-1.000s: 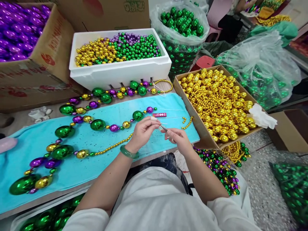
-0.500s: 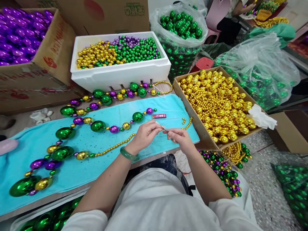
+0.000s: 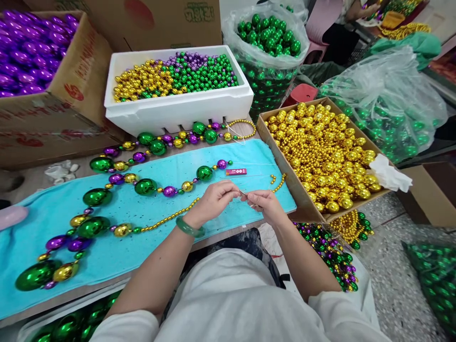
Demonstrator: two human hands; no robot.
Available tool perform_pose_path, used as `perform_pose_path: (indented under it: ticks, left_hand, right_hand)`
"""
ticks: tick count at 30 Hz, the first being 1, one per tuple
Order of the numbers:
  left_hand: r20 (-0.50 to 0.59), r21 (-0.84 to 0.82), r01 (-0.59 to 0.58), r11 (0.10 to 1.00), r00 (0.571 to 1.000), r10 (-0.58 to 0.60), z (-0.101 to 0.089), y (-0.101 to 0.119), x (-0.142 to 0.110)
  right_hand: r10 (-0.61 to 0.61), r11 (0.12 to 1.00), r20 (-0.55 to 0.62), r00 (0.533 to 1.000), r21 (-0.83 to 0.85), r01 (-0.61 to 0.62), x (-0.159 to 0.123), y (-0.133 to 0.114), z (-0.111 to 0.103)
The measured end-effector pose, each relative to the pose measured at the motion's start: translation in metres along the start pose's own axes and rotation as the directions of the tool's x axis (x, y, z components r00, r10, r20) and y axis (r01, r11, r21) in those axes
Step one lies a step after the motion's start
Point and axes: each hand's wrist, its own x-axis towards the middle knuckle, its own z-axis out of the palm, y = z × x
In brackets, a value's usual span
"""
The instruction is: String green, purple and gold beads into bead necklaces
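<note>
My left hand, a green bangle at its wrist, is closed in a pinch over the blue towel. A thin white string showed at its fingertips earlier; now the fingers mostly cover it. Closed around small metal scissors is my right hand, their tip meeting the left fingertips. A strand of gold beads runs from beneath my left hand to a necklace of green, purple and gold beads on the towel. Beyond my hands lies a small red packet.
The blue towel covers the table. Behind it stands a white foam box of small beads, with a second bead necklace before it. A carton of gold beads is at right, a carton of purple beads at left.
My two hands have come together, bringing the scissors' tip to the left fingertips. The string end that stood out earlier is now mostly hidden. The beads have stayed in place.
</note>
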Motion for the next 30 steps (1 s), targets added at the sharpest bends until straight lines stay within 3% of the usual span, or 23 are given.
perform_pose_path:
  ticks: [6, 9, 11, 14, 16, 18, 21, 24, 26, 27, 30]
  left_hand:
    - [0.001, 0.042, 0.021, 0.999, 1.000, -0.021, 0.008, -0.009, 0.000]
    - [-0.039, -0.052, 0.075, 0.996, 0.996, -0.077, 0.009, -0.012, -0.003]
    - [-0.047, -0.142, 0.102, 0.985, 0.993, -0.110, 0.007, -0.010, -0.005]
    - [-0.038, -0.296, 0.114, 0.949, 0.991, -0.131, 0.004, -0.004, -0.005]
    - [-0.047, -0.386, 0.112, 0.916, 0.989, -0.141, 0.003, 0.001, -0.004]
    - [-0.063, -0.434, 0.122, 0.893, 0.984, -0.165, 0.002, 0.004, -0.003]
    - [-0.087, -0.426, 0.182, 0.886, 0.967, -0.240, -0.002, 0.002, -0.004]
    - [-0.129, -0.400, 0.250, 0.882, 0.937, -0.324, -0.007, -0.004, -0.009]
    - [-0.168, -0.397, 0.271, 0.877, 0.918, -0.359, -0.011, -0.008, -0.014]
    - [-0.190, -0.398, 0.274, 0.875, 0.909, -0.371, -0.013, -0.009, -0.016]
    - [-0.257, -0.414, 0.266, 0.871, 0.884, -0.392, -0.020, -0.010, -0.022]
  right_hand:
    - [-0.057, 0.995, -0.025, 0.998, 0.076, 0.058, 0.000, -0.004, 0.003]
    - [-0.181, 0.981, -0.161, 0.970, 0.046, 0.190, 0.004, -0.010, -0.007]
    - [-0.218, 0.974, -0.183, 0.959, 0.017, 0.225, 0.006, -0.013, -0.013]
    - [-0.148, 0.989, 0.037, 0.988, 0.034, 0.147, 0.007, -0.014, -0.009]
    - [-0.135, 0.990, 0.179, 0.975, 0.062, 0.126, 0.009, -0.011, 0.003]
    - [-0.157, 0.987, 0.203, 0.966, 0.062, 0.148, 0.014, -0.006, 0.015]
    - [-0.151, 0.987, 0.084, 0.985, -0.035, 0.155, 0.025, 0.001, 0.018]
    - [-0.143, 0.976, -0.109, 0.984, -0.179, 0.122, 0.032, 0.004, 0.000]
    - [-0.187, 0.908, -0.249, 0.950, -0.412, 0.070, 0.032, 0.002, -0.018]
    - [-0.232, 0.825, -0.312, 0.921, -0.565, 0.017, 0.031, 0.000, -0.027]
    - [-0.366, 0.447, -0.358, 0.859, -0.877, -0.175, 0.025, -0.002, -0.041]
